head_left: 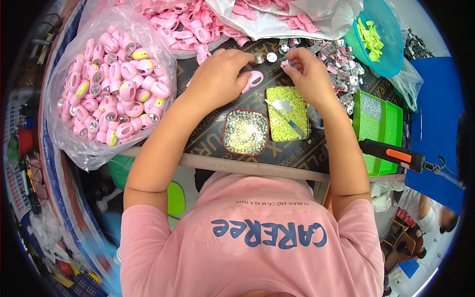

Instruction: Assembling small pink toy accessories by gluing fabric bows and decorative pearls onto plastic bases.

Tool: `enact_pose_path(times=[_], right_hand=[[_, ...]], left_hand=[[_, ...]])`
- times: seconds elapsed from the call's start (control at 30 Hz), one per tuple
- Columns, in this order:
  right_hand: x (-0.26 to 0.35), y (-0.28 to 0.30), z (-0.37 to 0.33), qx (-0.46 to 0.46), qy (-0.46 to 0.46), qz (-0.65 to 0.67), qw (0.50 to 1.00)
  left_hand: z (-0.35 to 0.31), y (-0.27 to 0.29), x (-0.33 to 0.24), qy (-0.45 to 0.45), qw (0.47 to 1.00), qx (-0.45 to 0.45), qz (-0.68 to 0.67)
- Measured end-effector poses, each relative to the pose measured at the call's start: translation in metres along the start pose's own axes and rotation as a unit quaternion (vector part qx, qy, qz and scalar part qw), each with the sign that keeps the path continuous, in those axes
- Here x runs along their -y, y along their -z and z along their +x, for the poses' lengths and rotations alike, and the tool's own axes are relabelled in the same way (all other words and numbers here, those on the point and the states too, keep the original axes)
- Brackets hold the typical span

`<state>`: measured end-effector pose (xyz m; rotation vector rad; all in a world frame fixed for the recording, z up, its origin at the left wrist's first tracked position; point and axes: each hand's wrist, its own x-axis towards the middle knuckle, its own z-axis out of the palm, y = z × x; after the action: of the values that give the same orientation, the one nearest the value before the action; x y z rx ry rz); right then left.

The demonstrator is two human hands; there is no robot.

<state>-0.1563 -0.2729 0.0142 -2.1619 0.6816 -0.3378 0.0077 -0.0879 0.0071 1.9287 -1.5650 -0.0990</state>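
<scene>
My left hand [220, 79] reaches over the dark table, thumb and forefinger apart. Its fingertips are at a small silver cup [259, 58], and a pink flashlight casing [254, 80] lies against its thumb. Some of its fingers are hidden from above. To the right, my right hand [311, 74] pinches a small pink-and-metal part [285, 64]. Between the hands lies a round white piece [271, 57]. Nearer me are a red-rimmed tin of small clear domes [246, 131] and a tin of yellow-green pieces [281, 131], with a screwdriver [289, 122] across it.
A clear bag of pink flashlights [111, 89] bulges at left. Loose pink casings [193, 27] and a white bag [292, 27] lie behind. Metal-and-pink parts [339, 64] are heaped beside my right hand. Further right are a teal bowl [391, 29], green tray [391, 119] and black-orange electric screwdriver [396, 154].
</scene>
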Motion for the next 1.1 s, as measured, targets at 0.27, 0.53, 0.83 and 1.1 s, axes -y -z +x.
enact_pose_path(times=[0.27,0.53,0.83,1.1], right_hand=[[-0.017,-0.004,-0.002,0.027,-0.067,0.6,0.797],[0.014,-0.017,-0.022,0.054,-0.052,0.446,0.892],[0.036,-0.033,-0.038,0.039,-0.13,0.471,0.871],[0.048,-0.04,-0.046,-0.001,-0.002,0.311,0.951]], left_hand=[[-0.011,-0.008,-0.027,0.016,0.99,0.107,0.09],[-0.002,0.013,-0.023,0.205,0.942,0.108,-0.244],[-0.029,0.006,-0.029,0.323,0.743,-0.031,-0.585],[-0.05,-0.007,-0.04,0.278,0.703,-0.128,-0.642]])
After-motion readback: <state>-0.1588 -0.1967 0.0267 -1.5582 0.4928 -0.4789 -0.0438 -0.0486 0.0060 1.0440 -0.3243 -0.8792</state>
